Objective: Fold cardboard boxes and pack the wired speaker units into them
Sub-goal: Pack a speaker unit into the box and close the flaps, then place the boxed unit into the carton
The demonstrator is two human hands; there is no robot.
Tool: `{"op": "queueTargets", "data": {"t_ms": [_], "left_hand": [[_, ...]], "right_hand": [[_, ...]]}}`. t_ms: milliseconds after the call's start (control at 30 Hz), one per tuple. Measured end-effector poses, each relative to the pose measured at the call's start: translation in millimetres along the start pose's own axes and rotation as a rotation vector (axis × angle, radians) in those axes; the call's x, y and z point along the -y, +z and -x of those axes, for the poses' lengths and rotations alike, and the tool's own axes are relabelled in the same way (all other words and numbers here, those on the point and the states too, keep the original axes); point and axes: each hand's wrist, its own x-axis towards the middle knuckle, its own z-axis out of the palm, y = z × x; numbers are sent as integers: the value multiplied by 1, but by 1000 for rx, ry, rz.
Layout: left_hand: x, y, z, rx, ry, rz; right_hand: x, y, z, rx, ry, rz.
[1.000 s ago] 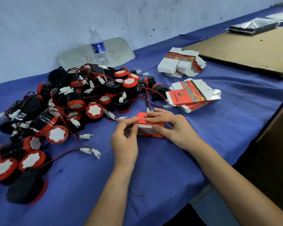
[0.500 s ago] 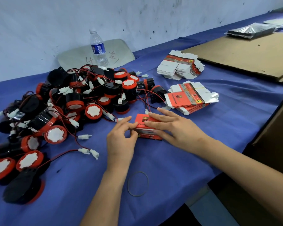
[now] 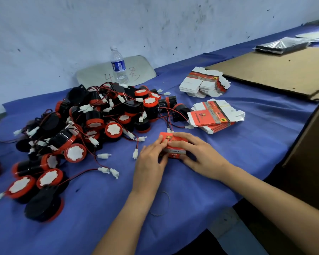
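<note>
A small red and white cardboard box [image 3: 174, 150] stands folded on the blue cloth in the middle. My left hand [image 3: 151, 161] grips its left end, fingertips on the top edge. My right hand [image 3: 199, 155] lies over the top and right side, fingers curled round it. A big heap of black and red speaker units [image 3: 92, 126] with red wires and white plugs lies to the left. Two bundles of flat boxes sit to the right, the near bundle [image 3: 215, 116] and the far bundle [image 3: 203, 83].
A water bottle [image 3: 118, 65] stands by the wall behind the heap. A rubber band [image 3: 160, 203] lies near the table's front edge. Brown cardboard sheets [image 3: 276, 72] cover the far right, and a brown carton [image 3: 309, 144] rises at the right edge.
Both hands stay on the box; my right hand's fingers have curled further round it, and my left fingertips have shifted on its top edge.
</note>
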Motion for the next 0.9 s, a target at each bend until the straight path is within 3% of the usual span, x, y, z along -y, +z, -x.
{"op": "queueTargets", "data": {"t_ms": [167, 300, 433, 700, 900], "left_hand": [[5, -2, 5, 31, 81, -200], [8, -3, 13, 50, 98, -156], [7, -5, 13, -79, 93, -66], [11, -8, 16, -139, 132, 75], [13, -7, 14, -72, 40, 155]], "right_hand": [[2, 3, -1, -7, -11, 91], [8, -10, -6, -39, 25, -27], [25, -16, -15, -109, 115, -243], [40, -7, -23, -153, -2, 49], [42, -11, -30, -124, 97, -29]]}}
